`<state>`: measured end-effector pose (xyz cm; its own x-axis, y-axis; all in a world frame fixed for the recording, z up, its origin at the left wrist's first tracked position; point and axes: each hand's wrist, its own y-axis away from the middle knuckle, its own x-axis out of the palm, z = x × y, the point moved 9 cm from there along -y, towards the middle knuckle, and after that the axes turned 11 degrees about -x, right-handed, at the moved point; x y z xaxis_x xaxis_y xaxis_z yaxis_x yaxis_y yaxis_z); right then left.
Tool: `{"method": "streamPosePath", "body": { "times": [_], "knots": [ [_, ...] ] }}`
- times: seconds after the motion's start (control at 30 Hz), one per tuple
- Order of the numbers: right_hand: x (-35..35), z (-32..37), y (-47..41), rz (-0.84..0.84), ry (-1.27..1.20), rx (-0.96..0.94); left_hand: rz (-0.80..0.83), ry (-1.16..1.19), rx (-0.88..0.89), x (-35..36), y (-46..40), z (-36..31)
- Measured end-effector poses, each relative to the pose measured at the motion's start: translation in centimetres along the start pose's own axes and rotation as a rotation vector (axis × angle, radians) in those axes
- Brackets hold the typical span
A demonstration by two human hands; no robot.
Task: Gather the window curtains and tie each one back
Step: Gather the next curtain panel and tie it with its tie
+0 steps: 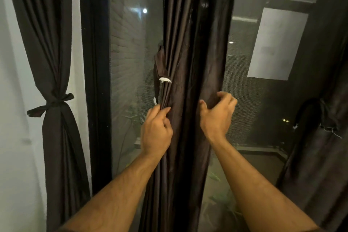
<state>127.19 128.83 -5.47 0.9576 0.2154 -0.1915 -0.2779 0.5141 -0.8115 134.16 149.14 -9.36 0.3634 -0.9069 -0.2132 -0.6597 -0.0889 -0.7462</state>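
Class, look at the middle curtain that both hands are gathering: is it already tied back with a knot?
No. The middle curtain hangs loose while the left hand and right hand grip its folds; only the left curtain is knotted.

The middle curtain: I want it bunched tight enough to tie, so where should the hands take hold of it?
Grip the middle curtain at its two outer edges, level with the hanging tie strap. The left hand already pinches the left folds; the right hand should curl round the right edge and sweep inward, since the pleats run vertically.

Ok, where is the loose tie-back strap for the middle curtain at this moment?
In the head view the tie-back strap hangs on the left edge of the middle curtain, just above the left hand, against the window glass.
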Motion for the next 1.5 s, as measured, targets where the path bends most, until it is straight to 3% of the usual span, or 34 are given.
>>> {"method": "streamPosePath", "body": {
  "times": [0.1, 0.3, 0.47, 0.53, 0.7, 1.07, 1.23, 1.4, 1.5],
  "knots": [
    [0.7, -2.1, -1.3, 0.036, 0.048, 0.140, 0.017, 0.008, 0.005, 0.0, -0.1, -0.1],
    [4.0, -1.4, -1.0, 0.228, -0.525, 0.156, 0.023, -0.010, -0.032, 0.9, -0.7, 0.3],
    [6.7, -1.1, 1.5, 0.312, -1.058, 0.604, 0.026, 0.022, -0.029, 1.3, -0.5, -0.4],
    [7.6, -0.2, 2.2, 0.386, -1.156, 0.678, 0.035, 0.062, -0.048, 1.1, -0.2, -0.8],
    [8.6, 0.1, 2.3, 0.426, -1.076, 0.669, 0.049, 0.084, -0.102, 1.0, 0.2, -0.6],
    [6.0, 0.1, 1.6, 0.228, -0.332, 0.162, -0.007, 0.062, -0.029, 1.2, -0.3, -0.5],
    [7.4, 0.3, 1.9, 0.351, -0.585, 0.296, -0.006, 0.078, -0.054, 1.5, 0.0, -0.5],
    [6.7, 0.8, 2.3, 0.363, -0.708, 0.313, -0.030, 0.060, -0.118, 0.8, -0.5, 0.5],
    [6.9, 0.6, 3.2, 0.373, -0.841, 0.441, -0.001, 0.082, -0.160, 0.6, -0.4, 0.7]
  ]
}}
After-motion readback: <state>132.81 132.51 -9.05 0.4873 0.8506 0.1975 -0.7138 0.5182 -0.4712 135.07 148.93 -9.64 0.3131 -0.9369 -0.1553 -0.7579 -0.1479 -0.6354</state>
